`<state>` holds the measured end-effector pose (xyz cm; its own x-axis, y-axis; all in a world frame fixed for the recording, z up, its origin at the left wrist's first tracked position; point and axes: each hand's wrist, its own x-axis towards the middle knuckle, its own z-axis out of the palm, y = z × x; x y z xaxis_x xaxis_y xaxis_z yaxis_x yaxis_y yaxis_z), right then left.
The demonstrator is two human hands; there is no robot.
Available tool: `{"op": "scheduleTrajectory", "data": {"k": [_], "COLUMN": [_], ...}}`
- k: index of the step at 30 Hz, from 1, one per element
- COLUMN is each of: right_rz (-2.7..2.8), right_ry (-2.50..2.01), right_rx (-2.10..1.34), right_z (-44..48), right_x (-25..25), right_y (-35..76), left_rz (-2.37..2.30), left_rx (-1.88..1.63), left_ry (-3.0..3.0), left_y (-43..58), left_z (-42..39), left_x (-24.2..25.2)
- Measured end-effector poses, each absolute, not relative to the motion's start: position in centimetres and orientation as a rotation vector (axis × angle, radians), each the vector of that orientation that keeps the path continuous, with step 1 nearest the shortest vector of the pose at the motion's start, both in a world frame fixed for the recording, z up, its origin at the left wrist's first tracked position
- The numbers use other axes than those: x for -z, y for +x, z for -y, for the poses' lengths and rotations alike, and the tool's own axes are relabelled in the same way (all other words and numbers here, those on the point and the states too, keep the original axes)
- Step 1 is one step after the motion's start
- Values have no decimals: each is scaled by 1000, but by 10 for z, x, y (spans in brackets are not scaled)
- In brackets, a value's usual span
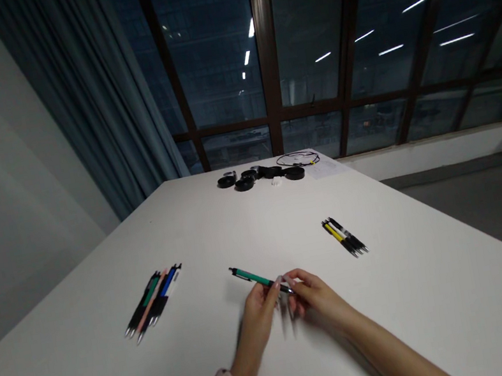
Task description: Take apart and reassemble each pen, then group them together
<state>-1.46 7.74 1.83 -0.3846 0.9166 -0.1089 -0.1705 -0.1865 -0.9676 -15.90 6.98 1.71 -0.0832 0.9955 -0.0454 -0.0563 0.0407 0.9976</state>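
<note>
Green pen [253,276] is pinched in the left hand [257,309] over the white table [220,232], clicker end projecting leftward beyond the grip. Right hand [317,297] is drawn together at the tip end; whether it grips cannot be determined.

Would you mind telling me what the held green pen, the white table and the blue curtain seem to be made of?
Green pen: probably plastic, judging by its smooth, even colour.
White table: perhaps laminate or painted board; it looks pale, flat and fairly matte, with no grain showing.
Blue curtain: most likely fabric, dull in finish, since it hangs in soft folds.
</note>
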Motion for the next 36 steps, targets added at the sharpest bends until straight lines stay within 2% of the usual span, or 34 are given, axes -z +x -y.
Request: {"op": "scheduleTrajectory", "data": {"k": [20, 30, 36], "right_rz": [1335, 1258, 1291], "right_ry": [-1095, -1154, -1214], "right_rx": [-1461, -1451, -1291], "right_z": [-85, -89, -99], "right_x": [-11, -20, -15], "right_y": [-11, -1, 13], "left_rz": [-1350, -1340, -1216], "left_rx": [-1438, -1627, -1604], "left_ry": [1019, 734, 618], "left_y": [-169, -180, -191], "left_z": [-75, -81, -78], "left_x": [-6, -10, -21]}}
